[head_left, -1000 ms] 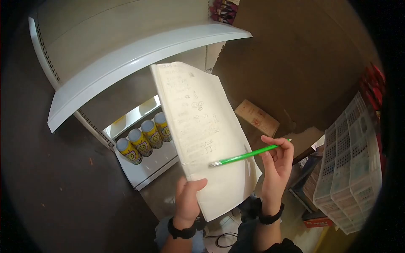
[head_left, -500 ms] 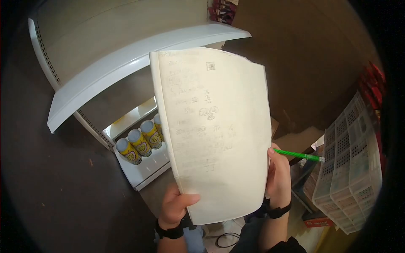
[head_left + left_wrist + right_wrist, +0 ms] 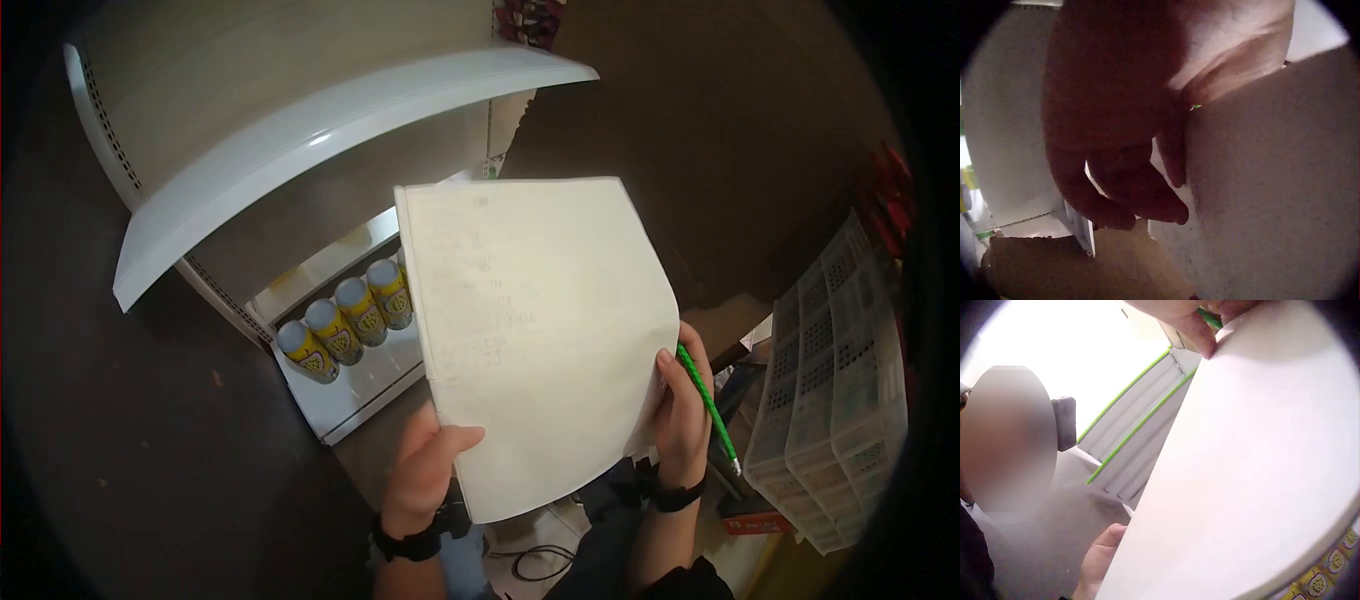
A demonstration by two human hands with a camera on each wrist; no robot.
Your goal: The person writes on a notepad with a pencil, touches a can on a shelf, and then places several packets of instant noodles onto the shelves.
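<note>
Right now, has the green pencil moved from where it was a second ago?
Yes, to the right, toward the clear crate: the eraser end of the green pencil lay over the paper and now points down beside the crate.

Head view: dim, edges bowed, corners black; faint pencil writing on the white paper sheets [image 3: 550, 340] barely legible; glare on the curved white metal shelf edge [image 3: 320, 137]. Left wrist: underexposed, hand [image 3: 1116, 100] shadowed. Right wrist: upper left overexposed, paper washed out.
</note>
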